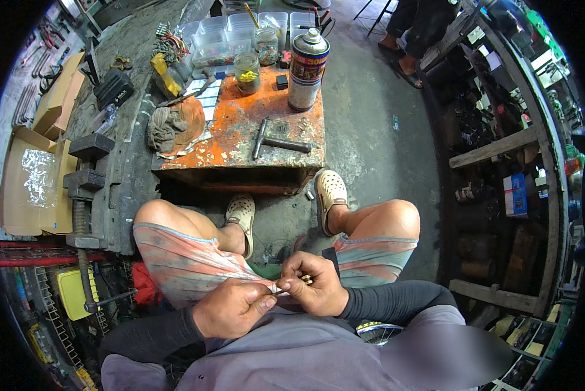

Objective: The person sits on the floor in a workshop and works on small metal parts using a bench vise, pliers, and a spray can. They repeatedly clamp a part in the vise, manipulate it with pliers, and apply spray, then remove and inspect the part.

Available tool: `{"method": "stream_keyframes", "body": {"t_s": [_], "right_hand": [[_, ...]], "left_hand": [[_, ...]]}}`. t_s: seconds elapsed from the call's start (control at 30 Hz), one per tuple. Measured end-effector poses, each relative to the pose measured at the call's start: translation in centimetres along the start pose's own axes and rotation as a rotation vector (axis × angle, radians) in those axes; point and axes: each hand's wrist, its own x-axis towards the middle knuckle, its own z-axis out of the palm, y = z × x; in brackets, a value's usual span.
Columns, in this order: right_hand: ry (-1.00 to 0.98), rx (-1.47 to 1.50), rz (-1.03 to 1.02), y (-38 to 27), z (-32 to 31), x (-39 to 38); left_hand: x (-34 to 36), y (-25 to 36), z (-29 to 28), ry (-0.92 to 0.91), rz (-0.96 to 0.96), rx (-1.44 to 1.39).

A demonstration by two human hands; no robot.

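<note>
Over my lap, my left hand (232,307) and my right hand (316,287) meet with their fingertips close together, both closed. A small brass-coloured metal part (307,279) pokes out by the curled fingers of my right hand; its kind is hard to tell. Between the two thumbs runs a thin small piece (279,292), pinched by my left fingers and too small to name. In front of my knees stands a low table (240,117) with worn orange paint. Lying on it is a T-shaped metal tool (283,142), beyond the reach of both hands.
On the low table stand a spray can (307,72), glass jars (247,73), clear plastic bins (224,32) and a crumpled rag (170,127). A clamp (82,195) is at the left bench. Wooden shelving (501,148) lines the right. Another person's feet (406,72) show beyond.
</note>
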Motion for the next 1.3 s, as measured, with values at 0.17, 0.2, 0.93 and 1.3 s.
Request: {"method": "stream_keyframes", "body": {"t_s": [0.17, 0.2, 0.93, 1.3], "right_hand": [[-0.309, 0.209, 0.126, -0.8, -1.2, 0.4], [-0.356, 0.262, 0.18, -1.2, -1.4, 0.6], [-0.765, -0.216, -0.115, -8.7, -1.9, 2.7], [-0.231, -0.088, -0.136, -7.0, 0.2, 1.0]], "left_hand": [[0.3, 0.0, -2.2, -0.193, -0.032, 0.147], [0.2, -0.2, -2.5, -0.198, -0.043, 0.178], [-2.2, 0.9, -4.1, -0.413, 0.071, 0.09], [-2.4, 1.9, -0.2, 0.018, 0.104, -0.061]]}}
